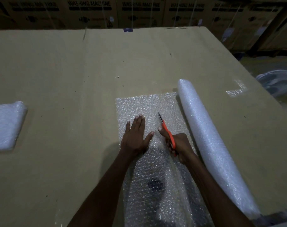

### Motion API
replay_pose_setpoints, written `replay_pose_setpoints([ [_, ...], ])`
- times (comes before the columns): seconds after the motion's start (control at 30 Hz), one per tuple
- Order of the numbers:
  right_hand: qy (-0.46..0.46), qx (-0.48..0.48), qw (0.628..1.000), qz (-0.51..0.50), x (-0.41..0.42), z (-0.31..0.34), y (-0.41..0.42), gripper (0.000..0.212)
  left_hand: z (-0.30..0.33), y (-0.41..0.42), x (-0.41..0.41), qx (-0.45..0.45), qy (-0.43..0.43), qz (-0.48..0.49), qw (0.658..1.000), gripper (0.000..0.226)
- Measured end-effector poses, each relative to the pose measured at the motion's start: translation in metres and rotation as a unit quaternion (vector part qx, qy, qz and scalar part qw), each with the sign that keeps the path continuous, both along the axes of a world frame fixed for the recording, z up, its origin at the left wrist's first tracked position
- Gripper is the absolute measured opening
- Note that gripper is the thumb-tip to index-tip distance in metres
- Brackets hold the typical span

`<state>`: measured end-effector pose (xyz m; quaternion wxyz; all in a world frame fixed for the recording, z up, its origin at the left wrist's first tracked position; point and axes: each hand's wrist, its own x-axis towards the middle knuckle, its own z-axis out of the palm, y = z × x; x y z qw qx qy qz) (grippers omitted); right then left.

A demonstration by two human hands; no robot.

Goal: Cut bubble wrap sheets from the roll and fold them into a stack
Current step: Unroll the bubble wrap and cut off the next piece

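Observation:
A bubble wrap roll (209, 143) lies lengthwise on the right of the cardboard-covered table (74, 71). A sheet of bubble wrap (144, 105) is unrolled flat to its left. My left hand (136, 136) presses flat on the sheet with straight fingers. My right hand (178, 145) grips orange-handled scissors (165, 128), whose blades point away from me over the sheet, just right of my left thumb. A stack of folded bubble wrap (5, 125) lies at the table's left edge.
Cardboard boxes (139, 12) printed "WASHING MACHINE" stand in a row behind the table. A fan (277, 82) sits on the floor past the table's right edge. A small strip of tape (237, 90) lies on the table right of the roll.

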<state>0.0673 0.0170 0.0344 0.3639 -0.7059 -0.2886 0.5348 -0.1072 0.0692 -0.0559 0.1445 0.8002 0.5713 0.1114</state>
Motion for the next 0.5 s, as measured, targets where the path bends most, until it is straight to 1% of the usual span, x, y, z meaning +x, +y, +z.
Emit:
replay_pose_setpoints([
  [0.2,0.006,0.015,1.0,-0.006,-0.001,-0.007,0.001,0.058,0.0,-0.001,0.0,0.004,-0.009,0.007,1.0,0.079],
  [0.5,-0.005,0.004,1.0,-0.006,-0.004,-0.002,0.015,0.057,0.003,-0.002,0.0,0.002,-0.01,0.006,1.0,0.079],
])
